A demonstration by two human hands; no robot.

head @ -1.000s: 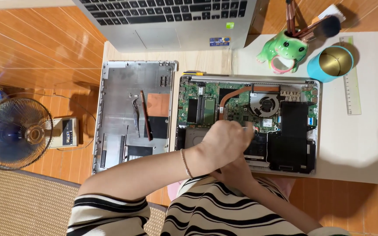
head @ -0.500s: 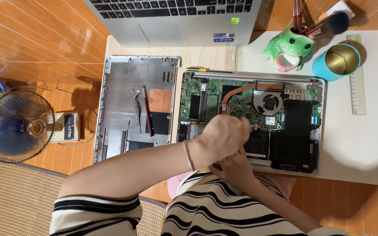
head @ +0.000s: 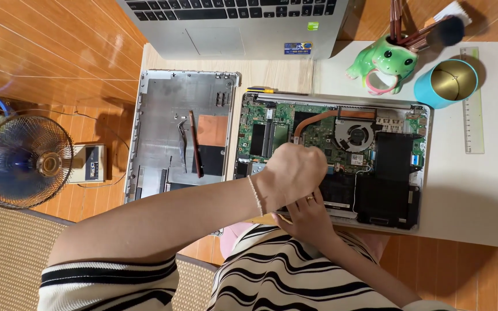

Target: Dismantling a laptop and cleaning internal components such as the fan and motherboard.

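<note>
1. At the worktop's (head: 479, 190) near edge lies an opened laptop (head: 332, 158), circuit board exposed.
2. Left hand (head: 292, 170) rests fisted over the board's middle; whether its fingers clamp anything cannot be told.
3. Right hand (head: 306, 216), fingers curled together, touches the laptop's front edge.
4. The removed bottom cover (head: 183, 132) lies just beside it.

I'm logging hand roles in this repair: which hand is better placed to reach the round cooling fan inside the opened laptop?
Probably the left hand: it hovers fisted over the green circuit board, right beside the round cooling fan. The right hand rests lower, at the opened laptop's near edge.
</note>
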